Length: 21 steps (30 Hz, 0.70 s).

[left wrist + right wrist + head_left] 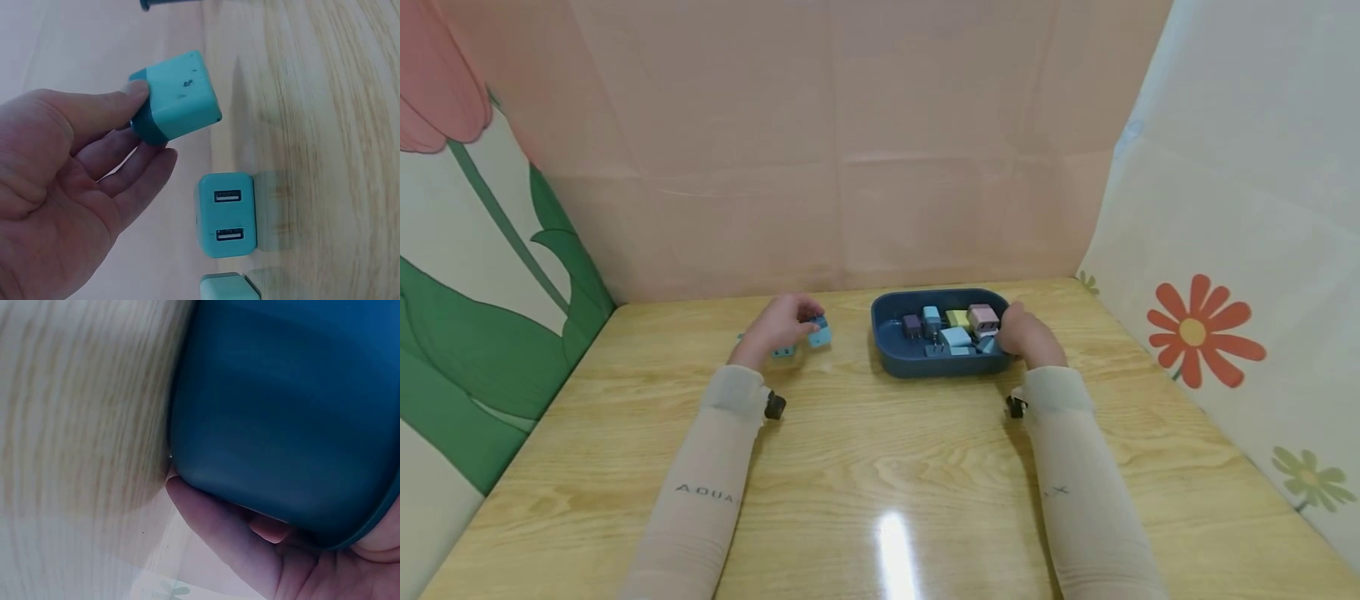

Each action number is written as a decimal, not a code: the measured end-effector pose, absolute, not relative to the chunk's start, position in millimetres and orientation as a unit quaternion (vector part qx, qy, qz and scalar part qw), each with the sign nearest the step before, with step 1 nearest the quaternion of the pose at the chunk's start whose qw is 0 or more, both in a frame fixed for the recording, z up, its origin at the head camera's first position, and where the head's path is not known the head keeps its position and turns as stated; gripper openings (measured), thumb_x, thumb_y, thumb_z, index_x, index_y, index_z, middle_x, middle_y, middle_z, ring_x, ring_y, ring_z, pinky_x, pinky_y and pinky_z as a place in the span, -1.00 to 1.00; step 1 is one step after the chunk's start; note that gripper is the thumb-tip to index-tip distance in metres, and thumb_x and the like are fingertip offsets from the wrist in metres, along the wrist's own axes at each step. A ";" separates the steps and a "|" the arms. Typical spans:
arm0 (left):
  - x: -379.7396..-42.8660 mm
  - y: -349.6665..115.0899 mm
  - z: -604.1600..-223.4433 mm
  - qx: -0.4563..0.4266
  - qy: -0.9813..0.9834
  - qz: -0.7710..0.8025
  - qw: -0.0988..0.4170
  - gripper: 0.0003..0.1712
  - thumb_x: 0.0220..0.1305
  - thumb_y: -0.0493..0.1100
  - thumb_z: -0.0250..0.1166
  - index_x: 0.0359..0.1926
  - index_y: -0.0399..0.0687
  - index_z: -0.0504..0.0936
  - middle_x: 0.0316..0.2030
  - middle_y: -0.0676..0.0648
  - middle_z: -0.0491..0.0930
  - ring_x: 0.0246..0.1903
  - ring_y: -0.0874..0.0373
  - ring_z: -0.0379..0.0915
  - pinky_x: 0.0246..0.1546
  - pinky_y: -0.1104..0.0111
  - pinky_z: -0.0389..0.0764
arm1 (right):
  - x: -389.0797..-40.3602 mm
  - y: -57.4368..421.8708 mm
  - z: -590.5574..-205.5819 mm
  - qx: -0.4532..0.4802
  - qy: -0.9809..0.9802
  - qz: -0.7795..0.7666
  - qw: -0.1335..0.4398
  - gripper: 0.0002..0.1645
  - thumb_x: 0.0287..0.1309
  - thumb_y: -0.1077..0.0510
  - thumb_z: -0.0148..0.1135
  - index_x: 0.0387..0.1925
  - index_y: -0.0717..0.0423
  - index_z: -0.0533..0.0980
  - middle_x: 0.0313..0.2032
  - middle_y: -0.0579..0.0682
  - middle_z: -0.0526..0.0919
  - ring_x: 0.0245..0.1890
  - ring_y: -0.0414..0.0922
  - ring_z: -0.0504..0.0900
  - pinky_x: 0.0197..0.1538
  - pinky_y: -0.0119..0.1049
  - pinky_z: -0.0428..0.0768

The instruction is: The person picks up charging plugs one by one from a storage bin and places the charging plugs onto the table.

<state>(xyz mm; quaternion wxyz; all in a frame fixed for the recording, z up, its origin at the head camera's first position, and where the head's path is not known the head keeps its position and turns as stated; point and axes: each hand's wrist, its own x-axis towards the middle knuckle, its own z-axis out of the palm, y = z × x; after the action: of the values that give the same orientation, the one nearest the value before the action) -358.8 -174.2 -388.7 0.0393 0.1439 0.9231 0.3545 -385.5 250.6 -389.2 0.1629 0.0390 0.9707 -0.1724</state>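
A broad wooden table with pale yellow-brown grain and a glossy surface, a white streak of reflected light shining near its front. Toward the far edge, right of centre, sits a dark blue tray with rounded corners. Left of it, well apart, stands a teal charger with two USB ports; just beside that is a second, paler teal block, partly out of view.

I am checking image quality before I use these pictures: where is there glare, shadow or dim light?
Head view: a white glare streak on the table, near the bottom edge; left wrist view: soft shadow beside the two-port charger; right wrist view: dim, the tray dark.
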 end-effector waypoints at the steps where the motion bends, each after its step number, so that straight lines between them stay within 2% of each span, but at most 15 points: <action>1: -358.8 -174.3 -388.9 0.143 0.924 0.351 0.042 -0.59 0.58 -0.27 0.29 0.36 -0.29 0.61 0.29 -0.28 0.67 0.35 -0.19 0.59 0.49 -0.04 0.56 | -385.8 250.5 -389.2 0.041 0.971 -0.171 0.163 -0.30 0.60 0.24 -0.12 0.50 0.61 -0.06 0.18 0.50 0.51 -0.03 0.18 0.60 -0.07 -0.07 0.64; 9: -359.0 -173.1 -390.9 0.148 0.934 0.320 0.063 -0.59 0.61 -0.30 0.24 0.38 -0.28 0.60 0.29 -0.27 0.66 0.33 -0.18 0.58 0.46 -0.04 0.57 | -386.0 250.2 -389.0 0.043 0.969 -0.174 0.170 -0.31 0.61 0.25 -0.12 0.49 0.62 -0.05 0.18 0.50 0.50 -0.02 0.19 0.58 -0.03 -0.04 0.65; 21: -360.5 -169.6 -392.2 0.141 0.940 0.301 0.080 -0.53 0.64 -0.32 0.17 0.47 -0.21 0.54 0.36 -0.25 0.61 0.43 -0.18 0.50 0.54 -0.05 0.50 | -385.3 250.9 -386.8 0.042 0.969 -0.169 0.174 -0.29 0.62 0.23 -0.14 0.51 0.62 -0.09 0.27 0.55 0.46 0.05 0.21 0.55 0.09 0.04 0.63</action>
<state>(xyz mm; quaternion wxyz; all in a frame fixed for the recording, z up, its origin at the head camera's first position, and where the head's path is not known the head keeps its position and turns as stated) -360.5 -169.6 -392.2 0.0798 0.1412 0.9398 0.3007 -385.3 250.9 -386.8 0.1743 0.0418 0.9692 -0.1689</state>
